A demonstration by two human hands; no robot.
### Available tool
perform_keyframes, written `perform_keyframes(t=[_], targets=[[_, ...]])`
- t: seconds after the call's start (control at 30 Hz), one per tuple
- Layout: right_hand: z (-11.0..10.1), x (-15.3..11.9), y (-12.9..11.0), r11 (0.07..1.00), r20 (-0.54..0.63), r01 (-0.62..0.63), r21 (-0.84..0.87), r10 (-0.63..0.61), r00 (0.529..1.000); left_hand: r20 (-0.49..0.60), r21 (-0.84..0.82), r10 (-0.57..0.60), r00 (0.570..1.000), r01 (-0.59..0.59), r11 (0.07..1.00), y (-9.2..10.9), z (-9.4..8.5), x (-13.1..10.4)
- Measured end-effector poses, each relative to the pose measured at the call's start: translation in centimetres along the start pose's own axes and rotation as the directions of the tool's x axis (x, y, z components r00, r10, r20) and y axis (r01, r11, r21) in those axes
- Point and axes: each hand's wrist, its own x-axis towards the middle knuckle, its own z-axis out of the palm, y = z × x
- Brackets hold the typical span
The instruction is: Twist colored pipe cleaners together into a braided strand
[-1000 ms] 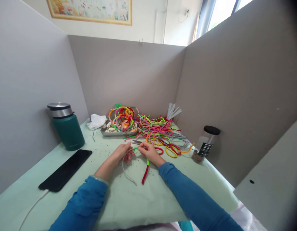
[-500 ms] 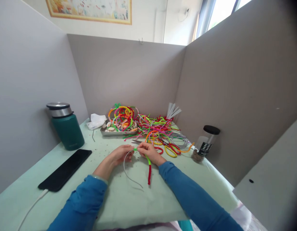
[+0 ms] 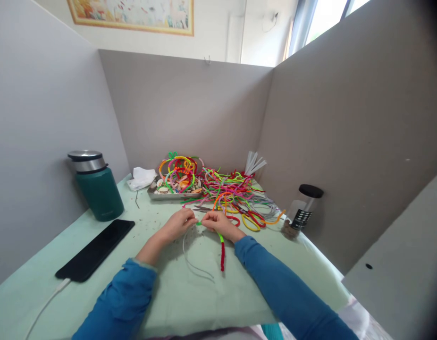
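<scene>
My left hand [image 3: 179, 224] and my right hand [image 3: 220, 224] meet fingertip to fingertip over the table, both closed in a pinch. A short green bit of pipe cleaner [image 3: 199, 223] shows between them. From the left fingers a thin grey wire [image 3: 185, 251] curves down to the tablecloth. Below my right hand hangs a fuzzy strip [image 3: 222, 255], lime green above and red at its end. It looks joined to the same wire, but my fingers hide the link. Scissors [image 3: 203, 208] with red handles lie just beyond my hands.
Behind lie a heap of coloured pipe cleaners [image 3: 227, 184] and a metal tray [image 3: 176, 197] holding shells and twisted rings. A green bottle [image 3: 99, 189] and a black phone [image 3: 96, 249] stand and lie left. A black-lidded jar [image 3: 303, 212] stands right. Grey partitions [image 3: 190, 104] enclose the table.
Both hands have shifted slightly, the left a little up and its fingers closer over the green bit. The wire's free end and the red end have moved slightly right.
</scene>
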Motion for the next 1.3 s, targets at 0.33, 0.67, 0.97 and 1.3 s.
perform_keyframes(t=[0.33,0.67,0.97,1.3], targets=[[0.7,0.8,0.6,0.997,-0.181,0.001,-0.077,-0.015,0.983,-0.087,0.151,0.145,0.986,-0.130,0.980,1.0,0.2,0.1],[0.4,0.5,0.5,0.998,-0.190,0.067,0.020,-0.062,0.980,-0.176,-0.328,-0.354,0.918,0.285,0.901,1.2,0.2,0.1],[0.5,0.2,-0.1,0.987,-0.107,0.069,0.147,-0.054,0.993,0.542,-0.818,-0.172,0.823,0.564,0.118,1.7,-0.1,-0.7],[0.5,0.3,-0.1,0.980,-0.135,0.053,0.190,-0.027,0.990,0.513,-0.856,-0.171,0.841,0.516,-0.028,2.4,1.1,-0.5]])
